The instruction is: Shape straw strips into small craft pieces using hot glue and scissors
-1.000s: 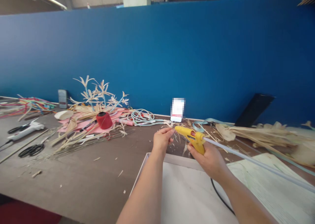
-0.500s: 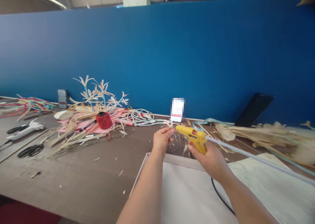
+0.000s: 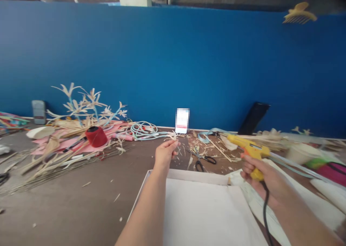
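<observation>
My left hand (image 3: pixel 163 153) is raised over the brown table, fingers pinched on a small pale dried-straw flower piece (image 3: pixel 172 135). My right hand (image 3: pixel 258 174) is closed around the handle of a yellow glue gun (image 3: pixel 250 149), held well to the right of the left hand, nozzle pointing left. A clear glue stick (image 3: pixel 294 166) trails from the gun's back, and its black cord (image 3: pixel 266 210) hangs down along my forearm. Below both hands lies a shallow white box (image 3: pixel 205 217).
Small scissors (image 3: pixel 201 160) lie among straw scraps behind the box. At the left are a red thread spool (image 3: pixel 96 136), pink sheets, dried straw flowers (image 3: pixel 86 105) and coiled pale-blue cords (image 3: pixel 142 129). A blue partition wall (image 3: pixel 173 65) backs the table. More straw pieces lie at the right.
My right hand has carried the glue gun to the right, away from the straw piece in my left hand. The view has shifted right, and the scissors now show.
</observation>
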A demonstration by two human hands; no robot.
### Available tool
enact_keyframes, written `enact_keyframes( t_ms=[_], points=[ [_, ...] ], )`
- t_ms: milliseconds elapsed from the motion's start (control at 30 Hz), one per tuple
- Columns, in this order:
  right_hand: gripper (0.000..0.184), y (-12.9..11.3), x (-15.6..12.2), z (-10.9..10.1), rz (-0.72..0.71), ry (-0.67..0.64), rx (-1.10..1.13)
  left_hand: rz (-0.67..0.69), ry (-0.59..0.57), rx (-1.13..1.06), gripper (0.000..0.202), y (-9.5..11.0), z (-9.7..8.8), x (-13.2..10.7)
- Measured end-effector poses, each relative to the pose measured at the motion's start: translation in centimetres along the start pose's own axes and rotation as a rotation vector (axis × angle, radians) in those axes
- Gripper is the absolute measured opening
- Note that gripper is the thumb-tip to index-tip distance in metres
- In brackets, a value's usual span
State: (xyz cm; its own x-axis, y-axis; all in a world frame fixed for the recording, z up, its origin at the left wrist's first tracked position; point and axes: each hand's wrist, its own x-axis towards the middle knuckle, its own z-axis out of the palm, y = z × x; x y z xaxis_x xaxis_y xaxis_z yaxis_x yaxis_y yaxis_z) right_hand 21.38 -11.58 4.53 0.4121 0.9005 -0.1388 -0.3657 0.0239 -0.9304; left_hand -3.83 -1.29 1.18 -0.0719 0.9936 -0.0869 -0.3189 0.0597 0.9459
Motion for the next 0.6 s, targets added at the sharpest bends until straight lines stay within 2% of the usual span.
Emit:
enact_keyframes(
  t_ms=[133,267,433,600],
  points=[
    [0.02,-1.1,0.5,-4.5,0.157,0.131,0.237,-0.01,0.001,0.01,0.042,-0.2,0.0,0.0],
    [0.014,-1.0,1.0,-7.3,0.24,0.207,0.302,-0.017,0.011,0.024,0.043,-0.4,0.0,0.1],
    [0.01,-0.6,0.4,-8.0,0.324,0.246,0.305,-0.005,0.01,0.025,0.042,-0.3,0.0,0.0],
    [0.011,-0.5,-0.5,-8.5,0.347,0.267,0.256,-0.017,0.007,0.02,0.041,-0.1,0.0,-0.1]
  ],
)
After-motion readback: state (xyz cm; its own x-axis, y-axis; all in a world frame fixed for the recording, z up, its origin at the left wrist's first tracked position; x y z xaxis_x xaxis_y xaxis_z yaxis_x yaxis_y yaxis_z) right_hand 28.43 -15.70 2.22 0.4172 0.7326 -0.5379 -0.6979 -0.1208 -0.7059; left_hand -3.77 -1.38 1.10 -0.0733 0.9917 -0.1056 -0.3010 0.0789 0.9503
